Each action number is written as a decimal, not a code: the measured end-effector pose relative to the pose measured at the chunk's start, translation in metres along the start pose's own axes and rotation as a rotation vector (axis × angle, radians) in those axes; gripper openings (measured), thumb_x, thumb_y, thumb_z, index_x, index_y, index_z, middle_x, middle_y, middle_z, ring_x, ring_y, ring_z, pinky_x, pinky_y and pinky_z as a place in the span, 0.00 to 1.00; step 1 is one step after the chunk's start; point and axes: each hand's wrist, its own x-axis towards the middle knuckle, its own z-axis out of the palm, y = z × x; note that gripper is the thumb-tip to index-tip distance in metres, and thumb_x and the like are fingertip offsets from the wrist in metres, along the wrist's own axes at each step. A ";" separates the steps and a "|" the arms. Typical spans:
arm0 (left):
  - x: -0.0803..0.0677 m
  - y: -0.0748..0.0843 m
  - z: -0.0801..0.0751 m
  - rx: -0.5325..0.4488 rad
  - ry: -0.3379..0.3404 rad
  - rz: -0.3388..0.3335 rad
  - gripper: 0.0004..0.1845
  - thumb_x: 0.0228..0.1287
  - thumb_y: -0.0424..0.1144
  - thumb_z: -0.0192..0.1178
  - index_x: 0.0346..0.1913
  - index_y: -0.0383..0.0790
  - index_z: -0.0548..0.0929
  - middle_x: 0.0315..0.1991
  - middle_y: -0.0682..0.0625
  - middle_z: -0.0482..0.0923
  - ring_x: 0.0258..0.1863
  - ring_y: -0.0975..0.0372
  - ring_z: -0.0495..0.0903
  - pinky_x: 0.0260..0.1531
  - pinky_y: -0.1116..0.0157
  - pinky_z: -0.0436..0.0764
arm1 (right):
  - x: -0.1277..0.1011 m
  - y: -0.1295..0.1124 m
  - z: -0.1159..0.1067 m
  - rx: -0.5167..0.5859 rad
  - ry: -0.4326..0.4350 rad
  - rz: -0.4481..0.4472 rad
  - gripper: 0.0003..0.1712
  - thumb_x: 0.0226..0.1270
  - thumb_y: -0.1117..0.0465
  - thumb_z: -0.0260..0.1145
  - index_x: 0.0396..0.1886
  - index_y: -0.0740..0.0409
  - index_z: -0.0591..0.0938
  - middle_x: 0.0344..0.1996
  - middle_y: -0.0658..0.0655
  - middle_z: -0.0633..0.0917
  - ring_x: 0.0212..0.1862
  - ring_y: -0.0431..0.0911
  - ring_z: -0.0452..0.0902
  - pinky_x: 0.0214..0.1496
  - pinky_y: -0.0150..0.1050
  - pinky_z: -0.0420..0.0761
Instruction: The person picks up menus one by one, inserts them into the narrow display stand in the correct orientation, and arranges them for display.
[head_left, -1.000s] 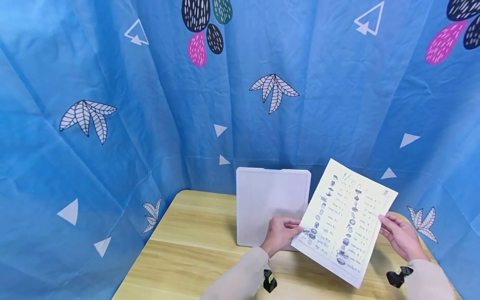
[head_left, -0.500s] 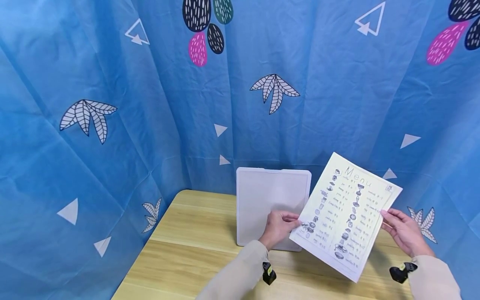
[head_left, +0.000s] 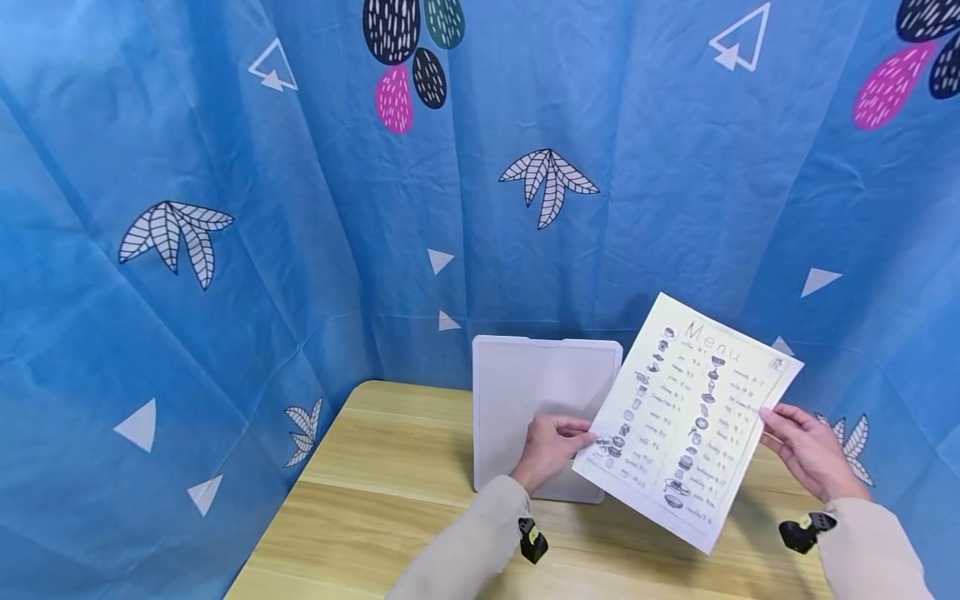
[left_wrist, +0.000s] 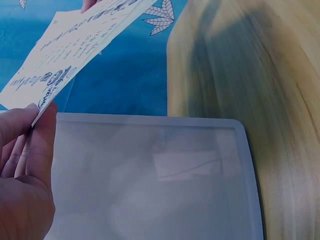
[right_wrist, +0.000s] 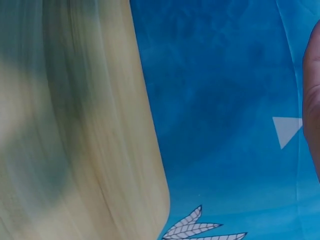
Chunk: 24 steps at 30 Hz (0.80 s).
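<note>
A paper menu [head_left: 686, 425] with handwritten words and small drawings is held up, tilted, above the table. My left hand [head_left: 553, 448] pinches its lower left edge between thumb and fingers, which the left wrist view shows close up on the menu [left_wrist: 55, 60]. On the opposite edge my right hand [head_left: 810, 450] grips the sheet, thumb in front and fingers partly behind it. Behind the left hand, a white framed board [head_left: 536, 392] with a pale grey face lies on the table. Only a sliver of the right hand [right_wrist: 312, 100] shows in the right wrist view.
The light wooden table [head_left: 360, 492] has a rounded far corner at the left. Blue patterned curtain [head_left: 525, 267] hangs close behind it and along the sides. A black wrist device [head_left: 806, 531] sits at the right sleeve.
Both hands keep hold of the menu. It has risen slightly and shifted a little, its top edge now higher against the curtain. The white board has not moved.
</note>
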 end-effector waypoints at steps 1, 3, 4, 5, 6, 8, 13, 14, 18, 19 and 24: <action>0.000 0.000 -0.001 -0.005 0.000 0.001 0.06 0.55 0.31 0.74 0.36 0.38 0.91 0.28 0.53 0.87 0.28 0.67 0.84 0.28 0.71 0.83 | 0.001 -0.001 0.001 -0.001 -0.004 -0.001 0.14 0.76 0.74 0.53 0.40 0.59 0.85 0.39 0.52 0.88 0.41 0.43 0.86 0.42 0.34 0.85; 0.000 0.000 -0.003 -0.007 0.003 0.006 0.06 0.55 0.31 0.74 0.37 0.37 0.91 0.29 0.52 0.87 0.28 0.67 0.84 0.28 0.71 0.83 | 0.001 -0.002 0.003 -0.011 -0.015 -0.002 0.15 0.76 0.74 0.53 0.41 0.59 0.85 0.40 0.52 0.88 0.42 0.43 0.86 0.42 0.35 0.85; 0.000 -0.001 -0.005 -0.005 0.006 0.011 0.06 0.55 0.31 0.74 0.37 0.37 0.91 0.29 0.52 0.87 0.28 0.67 0.84 0.28 0.71 0.83 | 0.002 -0.003 0.004 -0.014 -0.020 -0.003 0.15 0.76 0.74 0.53 0.42 0.59 0.85 0.40 0.52 0.88 0.42 0.43 0.86 0.42 0.35 0.85; 0.000 0.000 -0.006 -0.003 0.010 0.014 0.06 0.55 0.32 0.74 0.37 0.37 0.91 0.29 0.52 0.87 0.28 0.67 0.85 0.28 0.71 0.83 | 0.002 -0.004 0.004 -0.018 -0.025 -0.004 0.15 0.76 0.75 0.53 0.42 0.59 0.85 0.40 0.53 0.88 0.42 0.43 0.86 0.43 0.35 0.85; 0.001 -0.001 -0.007 0.000 0.013 0.014 0.06 0.55 0.32 0.74 0.37 0.37 0.91 0.29 0.52 0.87 0.28 0.67 0.85 0.28 0.71 0.83 | 0.003 -0.005 0.005 -0.021 -0.030 -0.003 0.16 0.76 0.75 0.52 0.42 0.59 0.85 0.40 0.53 0.88 0.42 0.43 0.86 0.43 0.35 0.85; 0.001 0.000 -0.009 0.010 0.024 0.016 0.06 0.55 0.32 0.75 0.37 0.38 0.91 0.30 0.52 0.88 0.28 0.67 0.85 0.28 0.72 0.82 | 0.004 -0.006 0.007 -0.028 -0.041 -0.005 0.16 0.76 0.75 0.52 0.43 0.60 0.85 0.41 0.53 0.88 0.42 0.43 0.86 0.43 0.36 0.85; 0.002 -0.002 -0.013 0.004 0.033 0.005 0.06 0.55 0.32 0.75 0.36 0.38 0.91 0.30 0.51 0.88 0.28 0.67 0.85 0.28 0.71 0.83 | 0.009 -0.014 0.015 -0.056 -0.058 -0.007 0.16 0.76 0.75 0.52 0.42 0.60 0.85 0.40 0.53 0.88 0.41 0.43 0.86 0.42 0.36 0.86; 0.002 -0.003 -0.013 -0.004 0.033 0.002 0.06 0.55 0.32 0.74 0.36 0.38 0.91 0.30 0.51 0.88 0.28 0.66 0.85 0.28 0.71 0.83 | 0.010 -0.016 0.018 -0.063 -0.059 -0.008 0.16 0.76 0.75 0.52 0.42 0.60 0.85 0.39 0.53 0.88 0.40 0.43 0.86 0.42 0.36 0.86; 0.001 -0.003 -0.016 -0.028 0.039 -0.004 0.06 0.55 0.31 0.74 0.37 0.38 0.91 0.30 0.51 0.88 0.28 0.66 0.85 0.28 0.71 0.83 | 0.017 -0.027 0.028 -0.094 -0.055 -0.010 0.15 0.76 0.73 0.53 0.42 0.58 0.86 0.38 0.52 0.89 0.38 0.43 0.86 0.39 0.35 0.86; 0.001 -0.003 -0.017 -0.035 0.039 -0.005 0.06 0.55 0.31 0.74 0.37 0.38 0.91 0.30 0.51 0.88 0.28 0.66 0.85 0.29 0.70 0.84 | 0.019 -0.030 0.031 -0.103 -0.047 -0.011 0.15 0.76 0.73 0.54 0.41 0.57 0.86 0.38 0.52 0.89 0.38 0.42 0.86 0.39 0.35 0.86; 0.000 -0.003 -0.019 -0.080 0.052 -0.012 0.07 0.55 0.31 0.74 0.38 0.37 0.90 0.31 0.50 0.87 0.29 0.64 0.85 0.29 0.69 0.84 | 0.028 -0.046 0.041 -0.173 0.012 0.006 0.11 0.75 0.69 0.59 0.39 0.54 0.87 0.36 0.49 0.89 0.37 0.40 0.86 0.37 0.33 0.85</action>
